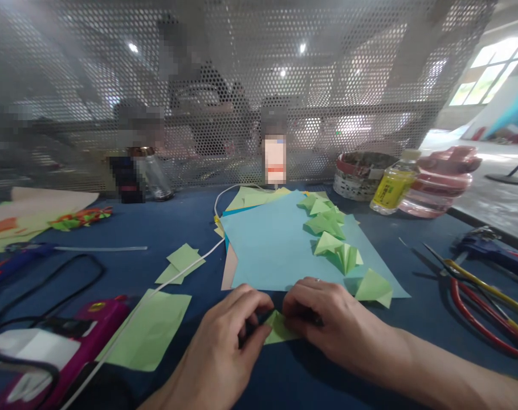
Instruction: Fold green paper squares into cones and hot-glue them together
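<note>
A small folded piece of green paper [280,330] is pinched between my two hands, just above the near part of the blue table. My left hand [231,336] grips its left edge with curled fingers. On its right side, my right hand [322,316] has its fingers closed round the edge, partly hiding it. Beyond the hands lie light blue sheets [267,245] of paper. Several folded green paper pieces [327,222] sit in a row along their right side, the nearest folded piece [375,287] close to my right hand.
Left are flat green sheets [154,330], a white cable [186,267], a magenta power strip [96,324] and a blue glue gun [23,259]. Red-handled scissors [476,307], another glue gun [493,253], a yellow-labelled bottle [393,188] and a pink jug [440,185] stand or lie right. A perforated screen [250,74] rises behind.
</note>
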Demonstrator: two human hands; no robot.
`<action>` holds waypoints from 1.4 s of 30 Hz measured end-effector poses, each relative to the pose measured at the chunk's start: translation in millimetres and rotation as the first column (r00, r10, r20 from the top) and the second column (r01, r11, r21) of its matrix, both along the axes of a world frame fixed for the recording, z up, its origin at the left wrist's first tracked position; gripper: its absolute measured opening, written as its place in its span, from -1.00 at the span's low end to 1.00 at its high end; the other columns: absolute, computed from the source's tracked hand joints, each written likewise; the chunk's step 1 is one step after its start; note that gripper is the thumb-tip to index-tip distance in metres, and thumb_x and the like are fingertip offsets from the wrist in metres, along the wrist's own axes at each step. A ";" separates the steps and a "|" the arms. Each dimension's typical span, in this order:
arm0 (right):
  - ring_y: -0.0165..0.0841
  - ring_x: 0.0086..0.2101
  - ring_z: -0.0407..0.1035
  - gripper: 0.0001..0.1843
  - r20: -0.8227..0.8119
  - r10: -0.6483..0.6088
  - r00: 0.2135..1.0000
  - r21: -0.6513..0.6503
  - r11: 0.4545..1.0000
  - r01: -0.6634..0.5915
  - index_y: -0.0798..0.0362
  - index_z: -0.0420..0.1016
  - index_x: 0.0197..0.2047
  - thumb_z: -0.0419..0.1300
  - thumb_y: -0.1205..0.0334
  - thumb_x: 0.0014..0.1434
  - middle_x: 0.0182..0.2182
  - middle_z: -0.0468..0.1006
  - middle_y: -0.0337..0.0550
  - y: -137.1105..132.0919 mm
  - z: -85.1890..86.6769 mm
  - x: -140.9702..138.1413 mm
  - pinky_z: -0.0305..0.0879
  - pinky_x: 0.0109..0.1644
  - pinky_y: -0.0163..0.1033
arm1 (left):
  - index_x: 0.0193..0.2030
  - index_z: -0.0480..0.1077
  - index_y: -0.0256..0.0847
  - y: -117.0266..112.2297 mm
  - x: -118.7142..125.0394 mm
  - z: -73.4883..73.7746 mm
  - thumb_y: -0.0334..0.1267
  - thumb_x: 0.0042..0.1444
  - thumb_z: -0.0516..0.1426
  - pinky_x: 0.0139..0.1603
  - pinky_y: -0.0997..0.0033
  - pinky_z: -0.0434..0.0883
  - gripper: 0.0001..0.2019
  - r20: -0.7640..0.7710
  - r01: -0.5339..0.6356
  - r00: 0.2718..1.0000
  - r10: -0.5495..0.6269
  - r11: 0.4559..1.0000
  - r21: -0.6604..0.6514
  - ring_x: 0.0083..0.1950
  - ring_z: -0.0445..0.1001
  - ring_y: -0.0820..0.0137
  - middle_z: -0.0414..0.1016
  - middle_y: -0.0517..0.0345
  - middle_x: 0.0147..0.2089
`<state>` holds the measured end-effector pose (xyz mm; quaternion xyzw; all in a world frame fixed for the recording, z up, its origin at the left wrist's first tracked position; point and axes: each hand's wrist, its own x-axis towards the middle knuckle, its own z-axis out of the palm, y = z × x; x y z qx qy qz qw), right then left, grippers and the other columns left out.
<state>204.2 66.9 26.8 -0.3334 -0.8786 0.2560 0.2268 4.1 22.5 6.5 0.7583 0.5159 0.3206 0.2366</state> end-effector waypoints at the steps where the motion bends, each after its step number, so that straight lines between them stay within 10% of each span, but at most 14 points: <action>1: -0.47 -0.44 0.25 -0.71 0.004 0.000 1.000 0.005 1.000 0.000 0.09 0.42 -0.38 0.10 0.66 -0.05 -0.45 0.42 -0.28 0.0 0.5 -0.1 0.17 -0.34 -0.39 | -0.20 0.35 -0.10 0.3 0.0 -0.1 -0.50 0.15 0.07 -0.38 0.52 0.30 -0.81 0.010 0.010 1.000 -0.010 1.000 0.002 -0.34 0.34 0.46 0.33 0.26 -0.29; 42: -0.39 -0.31 0.35 -0.71 0.062 0.188 0.980 0.084 0.978 -0.193 0.11 0.51 -0.35 0.10 0.67 0.08 -0.37 0.47 -0.17 4.9 5.1 3.0 0.25 -0.29 -0.37 | -0.24 0.42 -0.21 0.5 -7.8 1.3 -0.57 0.22 -0.14 -0.28 0.37 0.33 -0.65 -0.190 0.233 0.960 -0.205 0.962 0.141 -0.25 0.37 0.36 0.34 0.11 -0.25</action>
